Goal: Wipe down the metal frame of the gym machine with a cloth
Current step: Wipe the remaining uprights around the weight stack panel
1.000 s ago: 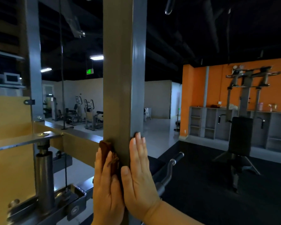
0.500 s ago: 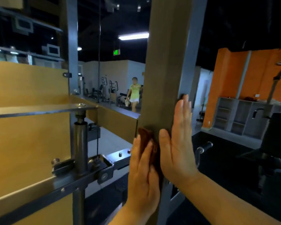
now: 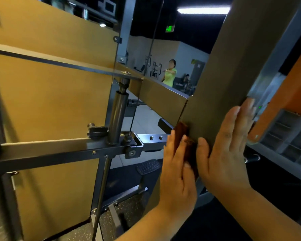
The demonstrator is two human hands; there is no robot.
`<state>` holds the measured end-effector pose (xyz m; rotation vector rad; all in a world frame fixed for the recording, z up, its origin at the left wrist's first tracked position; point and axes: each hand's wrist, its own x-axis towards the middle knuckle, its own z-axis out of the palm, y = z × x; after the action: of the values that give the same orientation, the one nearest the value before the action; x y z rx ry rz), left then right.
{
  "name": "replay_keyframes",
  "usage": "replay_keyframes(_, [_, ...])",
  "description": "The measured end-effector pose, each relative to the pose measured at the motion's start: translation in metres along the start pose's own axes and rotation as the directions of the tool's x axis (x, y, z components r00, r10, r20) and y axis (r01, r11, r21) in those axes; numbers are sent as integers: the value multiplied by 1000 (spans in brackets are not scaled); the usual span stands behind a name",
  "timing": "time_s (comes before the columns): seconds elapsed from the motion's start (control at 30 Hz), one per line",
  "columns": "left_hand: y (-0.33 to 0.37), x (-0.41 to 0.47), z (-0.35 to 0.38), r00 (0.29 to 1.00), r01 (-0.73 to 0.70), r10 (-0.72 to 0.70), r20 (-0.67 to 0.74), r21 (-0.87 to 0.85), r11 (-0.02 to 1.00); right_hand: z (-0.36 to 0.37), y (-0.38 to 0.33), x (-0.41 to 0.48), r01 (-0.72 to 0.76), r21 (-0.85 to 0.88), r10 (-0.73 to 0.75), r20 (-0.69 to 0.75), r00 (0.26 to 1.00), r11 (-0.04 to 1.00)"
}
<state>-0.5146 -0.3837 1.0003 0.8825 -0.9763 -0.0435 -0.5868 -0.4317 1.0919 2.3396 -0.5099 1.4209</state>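
Pressing flat with straight fingers, the left hand [image 3: 178,173] pins a folded dark reddish-brown cloth [image 3: 182,133] against the broad grey square-section metal upright [image 3: 224,75]. The right hand [image 3: 228,153], equally flat, braces the upright's other side, thumb beside the cloth. The wiping stroke looks under way, just below the joint with the grey crossbeam [image 3: 160,98]. The next move probably calls for sliding the 2 palms along the upright under steady pressure, so the cloth cannot slip free.
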Motion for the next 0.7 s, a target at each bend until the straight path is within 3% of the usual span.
replay_keyframes(0.17, [-27, -43, -10, 998, 56, -56, -4, -16, 998, 4, 4, -11, 94, -57, -92, 48, 995, 994])
replay_keyframes(0.23, [-41, -69, -14, 983, 172, -172, -61, 1, 985, 4, 5, -16, 151, -101, -142, 98, 985, 983])
replay_keyframes(0.3, [-55, -83, -13, 880, 444, -437, -185, -8, 896, 1, 6, -18, 190, -140, -170, 140, 975, 972])
replay_keyframes(0.37, [-56, -82, -8, 754, 609, -590, -289, -31, 793, -4, 6, -18, 211, -177, -179, 179, 967, 961])
replay_keyframes(0.43, [-39, -75, 1, 769, 586, -575, -279, -52, 809, -6, 6, -18, 220, -193, -181, 200, 963, 956])
replay_keyframes(0.53, [-4, -67, 7, 912, 363, -349, -215, 28, 931, -6, 6, -19, 196, -152, -165, 197, 966, 969])
replay_keyframes(0.6, [-7, -75, 3, 958, 240, -213, -193, 132, 962, -5, 5, -19, 184, -109, -162, 183, 970, 977])
replay_keyframes(0.63, [-16, -80, -1, 962, 231, -203, -183, 149, 961, -4, 5, -20, 182, -96, -163, 182, 970, 979])
replay_keyframes(0.7, [-27, -91, -8, 919, 341, -315, -237, 77, 937, -4, 5, -23, 198, -95, -177, 195, 965, 976])
